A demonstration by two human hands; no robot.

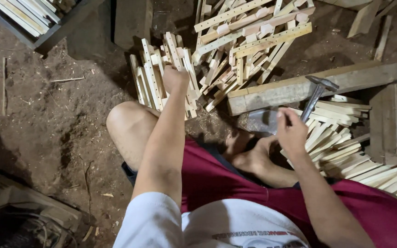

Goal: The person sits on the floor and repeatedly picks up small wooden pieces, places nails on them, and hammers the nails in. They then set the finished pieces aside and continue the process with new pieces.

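The thick beam (309, 87) lay across the dirt floor (47, 115), and its near long edge bounded the working space. Left of the beam, the floor was open as far as a dark tray of slats (28, 18) at the far left corner. Beyond the beam's left end lay a loose pile of drilled strips (249, 36). Just left of that pile stood a bundle of drilled strips (155, 73). The left hand (174, 79) was closed over the top of this bundle, gripping it. On the near side of the beam lay a heap of plain slats (345, 147). The right hand (291, 131) was closed around the handle of a hammer (315, 94), whose head rested against the beam's near edge, above the slat heap.
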